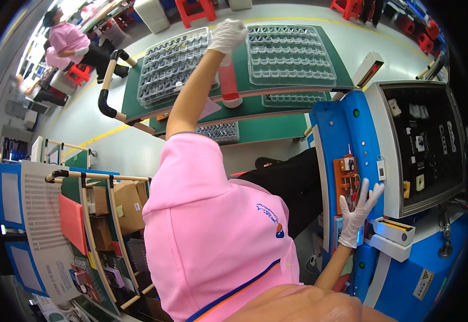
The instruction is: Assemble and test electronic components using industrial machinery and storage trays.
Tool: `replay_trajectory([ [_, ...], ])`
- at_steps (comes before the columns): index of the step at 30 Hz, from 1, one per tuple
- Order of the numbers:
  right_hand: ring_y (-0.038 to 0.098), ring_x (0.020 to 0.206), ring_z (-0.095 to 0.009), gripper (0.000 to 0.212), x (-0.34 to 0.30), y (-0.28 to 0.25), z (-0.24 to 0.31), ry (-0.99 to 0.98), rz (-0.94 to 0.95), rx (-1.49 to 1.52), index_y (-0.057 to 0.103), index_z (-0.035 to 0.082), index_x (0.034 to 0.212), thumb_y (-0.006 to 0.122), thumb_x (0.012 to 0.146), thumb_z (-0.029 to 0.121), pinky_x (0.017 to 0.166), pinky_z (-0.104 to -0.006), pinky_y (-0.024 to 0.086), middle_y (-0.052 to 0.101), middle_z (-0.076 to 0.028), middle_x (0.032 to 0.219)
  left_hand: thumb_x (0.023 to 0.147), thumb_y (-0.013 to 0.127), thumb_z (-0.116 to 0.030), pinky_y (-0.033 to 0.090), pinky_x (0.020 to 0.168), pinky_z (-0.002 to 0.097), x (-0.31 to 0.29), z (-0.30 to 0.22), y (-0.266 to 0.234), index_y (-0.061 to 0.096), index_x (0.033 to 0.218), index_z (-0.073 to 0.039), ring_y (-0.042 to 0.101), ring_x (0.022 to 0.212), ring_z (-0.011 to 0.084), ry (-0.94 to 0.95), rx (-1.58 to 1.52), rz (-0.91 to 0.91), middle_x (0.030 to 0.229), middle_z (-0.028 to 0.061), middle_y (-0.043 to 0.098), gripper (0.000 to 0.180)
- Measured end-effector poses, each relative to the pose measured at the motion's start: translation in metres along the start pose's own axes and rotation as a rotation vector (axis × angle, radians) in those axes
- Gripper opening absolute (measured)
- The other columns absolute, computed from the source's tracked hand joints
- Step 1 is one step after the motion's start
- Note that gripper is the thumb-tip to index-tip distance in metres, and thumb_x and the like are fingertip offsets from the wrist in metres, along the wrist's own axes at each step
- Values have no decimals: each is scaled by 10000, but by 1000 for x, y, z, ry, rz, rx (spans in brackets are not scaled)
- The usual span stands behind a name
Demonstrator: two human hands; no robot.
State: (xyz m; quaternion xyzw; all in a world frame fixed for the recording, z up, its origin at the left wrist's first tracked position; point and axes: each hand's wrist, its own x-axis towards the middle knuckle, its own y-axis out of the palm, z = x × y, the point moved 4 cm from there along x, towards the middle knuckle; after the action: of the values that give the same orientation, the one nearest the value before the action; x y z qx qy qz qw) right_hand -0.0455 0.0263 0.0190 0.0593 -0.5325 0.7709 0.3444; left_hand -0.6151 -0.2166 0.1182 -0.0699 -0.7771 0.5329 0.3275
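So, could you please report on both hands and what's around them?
Left hand by clear trays, grip unclear. Right hand open, at orange fixture. Red container between trays, near left forearm.

left hand (227, 36), underside hidden

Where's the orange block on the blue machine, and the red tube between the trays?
Orange block (342, 185): head view, middle of its surface.
Red tube (227, 81): head view, its red side.

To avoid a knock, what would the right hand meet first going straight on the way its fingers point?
The right hand would likely meet the small white box on the blue panel first; depth is unclear, so it might pass above the box.
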Motion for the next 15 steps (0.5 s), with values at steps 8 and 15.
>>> replay_trajectory([
  [8,306,1472,-332,895,1,1,1,-66,-21,-65,271,213,1565,797,844,284,1166,-487,377,267,-133,1614,871,601,-365,513,948,455,-40,147,-49,713,1168,-118,650,1125,346,-472,477,293,1189,193,683,403],
  [15,620,1149,-293,334,-11,14,-16,16,167,82,653,87,1242,713,920,146,1062,-387,480,667,-118,1200,828,679,-170,576,841,447,-34,170,-31,749,1078,-87,693,1077,324,-388,571,265,1131,170,719,273],
])
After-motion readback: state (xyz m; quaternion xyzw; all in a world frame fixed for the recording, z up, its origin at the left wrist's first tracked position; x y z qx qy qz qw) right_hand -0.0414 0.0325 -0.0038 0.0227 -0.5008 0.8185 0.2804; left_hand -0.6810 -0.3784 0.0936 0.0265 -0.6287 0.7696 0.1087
